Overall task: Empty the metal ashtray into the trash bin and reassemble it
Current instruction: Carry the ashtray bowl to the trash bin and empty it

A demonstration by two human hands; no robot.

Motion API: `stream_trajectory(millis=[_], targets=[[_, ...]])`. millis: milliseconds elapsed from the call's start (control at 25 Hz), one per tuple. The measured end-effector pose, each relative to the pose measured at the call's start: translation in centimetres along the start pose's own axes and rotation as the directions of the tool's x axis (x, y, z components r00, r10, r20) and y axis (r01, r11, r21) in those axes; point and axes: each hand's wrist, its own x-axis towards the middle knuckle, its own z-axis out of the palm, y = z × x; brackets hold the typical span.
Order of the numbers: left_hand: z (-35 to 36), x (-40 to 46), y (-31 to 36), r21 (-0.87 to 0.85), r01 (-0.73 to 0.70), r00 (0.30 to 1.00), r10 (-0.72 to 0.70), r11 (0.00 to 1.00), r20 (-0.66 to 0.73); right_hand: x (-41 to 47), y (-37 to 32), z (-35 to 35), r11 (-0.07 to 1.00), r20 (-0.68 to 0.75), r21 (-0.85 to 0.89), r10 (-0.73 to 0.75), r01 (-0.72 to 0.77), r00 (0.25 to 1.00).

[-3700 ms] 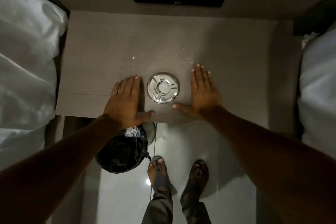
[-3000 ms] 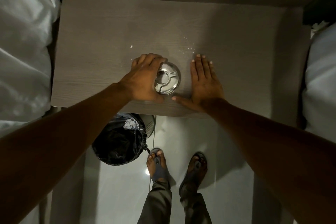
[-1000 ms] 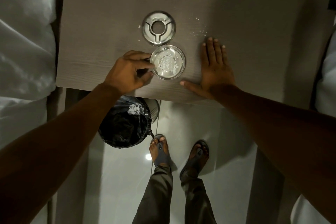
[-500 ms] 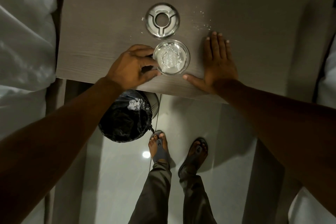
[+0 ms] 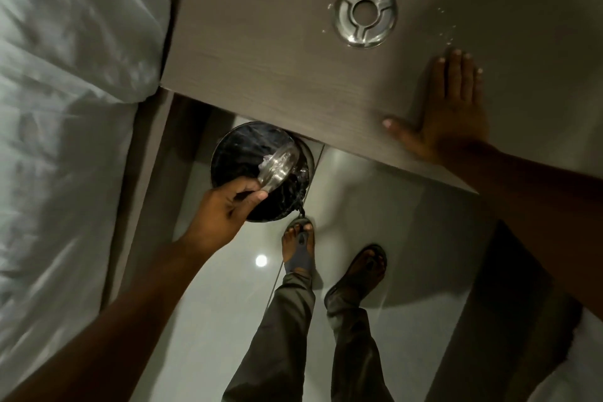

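Observation:
My left hand (image 5: 225,204) grips the metal ashtray bowl (image 5: 277,168) and holds it tilted over the round trash bin (image 5: 251,147) with its black liner, on the floor under the table's front edge. The bowl is blurred, so its contents cannot be made out. The ashtray's ring-shaped metal lid (image 5: 364,19) lies by itself on the grey wooden table (image 5: 261,42). My right hand (image 5: 448,111) rests flat on the table near its front edge, fingers spread, holding nothing.
White bedding (image 5: 71,81) fills the left side and another bed edge shows at the lower right. Small white specks (image 5: 445,33) lie on the table right of the lid. My sandalled feet (image 5: 329,258) stand on the glossy tiled floor beside the bin.
My left hand lifted the bowl off the table and carried it down over the bin, tilting it. The lid, taken off earlier, stays on the table. My right hand has not moved.

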Motion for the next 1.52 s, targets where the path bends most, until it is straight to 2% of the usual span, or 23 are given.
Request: stream_trajectory(millis=[200, 400, 480, 560, 680, 800, 960, 1120, 1240, 1320, 1400, 1440, 1520], targets=[[-0.7, -0.8, -3.7, 0.155, 0.113, 0.993, -0.114, 0.981, -0.006, 0.2, -1.7, 0.3, 0.999, -0.014, -0.004, -0.046, 0.046, 0.999], [0.5, -1.6, -5.9, 0.168, 0.182, 0.983, -0.179, 0.969, -0.034, -0.1, -3.6, 1.2, 0.995, -0.013, 0.013, -0.095, 0.095, 0.995], [0.9, -1.8, -6.3, 0.045, 0.283, 0.958, -0.280, 0.958, -0.062, 0.0, -4.3, 1.4, 0.993, -0.014, 0.008, -0.116, 0.116, 0.993], [1.5, -2.0, -6.6, -0.186, 0.355, 0.922, -0.376, 0.916, -0.090, 0.1, -4.6, 1.5, 0.991, -0.026, -0.001, -0.132, 0.132, 0.991], [2.5, -1.9, -6.7, -0.580, 0.409, 0.821, -0.562, 0.705, -0.105, 0.1, -4.7, 1.6, 0.991, -0.028, -0.010, -0.135, 0.135, 0.990], [3.2, -1.5, -6.6, -0.708, 0.440, 0.752, -0.658, 0.553, -0.047, -0.4, -4.6, 1.6, 0.991, -0.025, 0.010, -0.131, 0.131, 0.991], [3.4, -1.2, -6.7, -0.726, 0.447, 0.746, -0.665, 0.523, -0.019, -0.8, -5.5, 2.0, 0.992, -0.014, 0.034, -0.122, 0.122, 0.992], [3.3, -1.1, -7.2, -0.727, 0.430, 0.759, -0.651, 0.535, -0.030, -0.6, -6.3, 1.9, 0.992, -0.002, 0.054, -0.113, 0.112, 0.994], [3.9, -1.2, -7.7, -0.722, 0.429, 0.765, -0.644, 0.544, -0.031, -0.7, -6.4, 1.6, 0.994, 0.068, 0.025, -0.105, 0.104, 0.992], [4.3, -1.5, -8.0, -0.722, 0.431, 0.762, -0.647, 0.541, -0.029, -0.8, -6.8, 0.8, 0.995, 0.116, 0.064, -0.081, 0.074, 0.990], [5.1, -1.2, -7.6, -0.719, 0.429, 0.769, -0.638, 0.547, -0.027, -1.7, -7.9, -0.4, 0.981, 0.109, 0.187, -0.077, 0.056, 0.991], [5.6, -0.6, -7.0, -0.712, 0.422, 0.784, -0.621, 0.561, -0.025, -2.7, -8.9, -1.1, 0.955, 0.058, 0.283, -0.113, 0.093, 0.992], [6.6, 1.2, -5.4, -0.693, 0.386, 0.832, -0.554, 0.609, -0.023, -5.2, -12.4, -2.5, 0.858, -0.038, 0.497, -0.132, 0.133, 0.991]])
